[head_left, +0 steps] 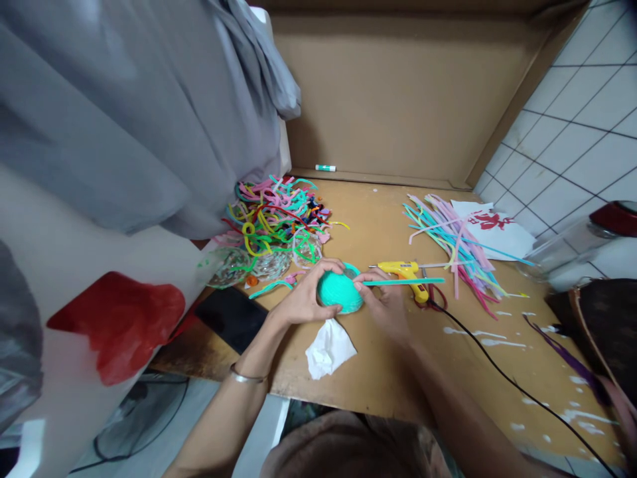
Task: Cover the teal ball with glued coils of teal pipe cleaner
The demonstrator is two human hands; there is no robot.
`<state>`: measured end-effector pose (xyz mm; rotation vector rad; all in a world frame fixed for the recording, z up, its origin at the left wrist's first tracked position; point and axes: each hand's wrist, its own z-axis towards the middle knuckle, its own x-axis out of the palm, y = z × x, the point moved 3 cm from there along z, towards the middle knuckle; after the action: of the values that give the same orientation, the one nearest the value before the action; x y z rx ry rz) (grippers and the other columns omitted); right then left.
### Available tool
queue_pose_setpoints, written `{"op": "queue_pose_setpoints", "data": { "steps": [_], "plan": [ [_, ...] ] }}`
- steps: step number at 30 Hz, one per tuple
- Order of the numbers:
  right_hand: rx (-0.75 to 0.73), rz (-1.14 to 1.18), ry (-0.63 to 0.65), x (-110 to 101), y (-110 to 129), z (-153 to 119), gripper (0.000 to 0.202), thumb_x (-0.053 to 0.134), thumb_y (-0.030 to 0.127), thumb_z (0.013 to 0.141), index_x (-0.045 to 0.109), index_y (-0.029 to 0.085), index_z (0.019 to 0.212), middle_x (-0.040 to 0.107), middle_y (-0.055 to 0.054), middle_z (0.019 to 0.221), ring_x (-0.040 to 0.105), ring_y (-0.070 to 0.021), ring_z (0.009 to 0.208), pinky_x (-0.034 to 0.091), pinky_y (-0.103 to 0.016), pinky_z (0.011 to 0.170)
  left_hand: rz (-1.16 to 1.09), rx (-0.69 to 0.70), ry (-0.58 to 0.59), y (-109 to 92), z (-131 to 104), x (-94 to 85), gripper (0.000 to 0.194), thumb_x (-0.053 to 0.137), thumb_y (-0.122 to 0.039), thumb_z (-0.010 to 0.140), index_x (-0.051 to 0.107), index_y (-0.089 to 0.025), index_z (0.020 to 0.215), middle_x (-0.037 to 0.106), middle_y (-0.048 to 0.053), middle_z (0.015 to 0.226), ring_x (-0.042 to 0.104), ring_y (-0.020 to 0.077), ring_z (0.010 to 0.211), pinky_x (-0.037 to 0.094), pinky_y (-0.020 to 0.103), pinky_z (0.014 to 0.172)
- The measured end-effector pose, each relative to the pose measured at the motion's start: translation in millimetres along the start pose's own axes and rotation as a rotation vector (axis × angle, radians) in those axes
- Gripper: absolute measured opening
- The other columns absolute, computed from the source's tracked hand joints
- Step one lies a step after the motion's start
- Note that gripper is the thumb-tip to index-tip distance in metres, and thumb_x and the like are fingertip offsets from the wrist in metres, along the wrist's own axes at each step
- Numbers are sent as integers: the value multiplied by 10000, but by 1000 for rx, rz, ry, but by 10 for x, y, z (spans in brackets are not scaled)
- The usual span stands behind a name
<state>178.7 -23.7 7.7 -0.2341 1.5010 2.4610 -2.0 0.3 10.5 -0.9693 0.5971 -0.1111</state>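
Observation:
My left hand [313, 292] curls round the left side of a turquoise ball-like form [338, 292] that looks wrapped in pipe cleaner. A small greyish patch shows at its top. My right hand [385, 304] pinches a turquoise pipe cleaner [408, 281] against the form's right side; its straight free end points right. Just below the form lies a crumpled white tissue [329, 352]. A yellow hot glue gun [405, 271] rests behind my right hand, its nozzle pointing left.
Tangled coloured pipe cleaners [273, 219] are heaped at back left, straight ones [458, 245] at right. A black phone-like slab [233, 318] lies left. The glue gun's black cord [497, 372] runs towards the lower right. A clear bottle [567, 242] and brown bag [597, 325] stand far right.

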Motion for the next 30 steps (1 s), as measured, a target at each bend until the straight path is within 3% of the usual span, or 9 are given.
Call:
{"op": "queue_pose_setpoints", "data": {
  "steps": [12, 21, 30],
  "plan": [
    [11, -24, 0, 43, -19, 21, 164, 590, 342, 864, 670, 226, 778, 648, -16, 778, 597, -177, 752, 488, -306, 691, -5, -149, 28, -32, -58, -117, 676, 784, -322, 713, 463, -200, 1294, 535, 134, 1355, 498, 315, 1300, 396, 460, 1123],
    [-104, -146, 32, 102, 78, -58, 146, 546, 266, 922, 680, 225, 881, 645, -29, 846, 620, -161, 785, 487, -272, 674, -23, -101, 47, -25, -68, -103, 638, 676, -279, 744, 448, -192, 1333, 518, 133, 1398, 483, 334, 1329, 393, 470, 1137],
    [-126, -165, 22, 116, 99, -56, 170, 535, 286, 942, 677, 223, 873, 637, -32, 842, 626, -163, 793, 498, -272, 689, -7, -77, 10, -25, -39, -41, 671, 755, -313, 720, 450, -202, 1307, 530, 133, 1384, 517, 329, 1301, 423, 459, 1106]
  ]
}}
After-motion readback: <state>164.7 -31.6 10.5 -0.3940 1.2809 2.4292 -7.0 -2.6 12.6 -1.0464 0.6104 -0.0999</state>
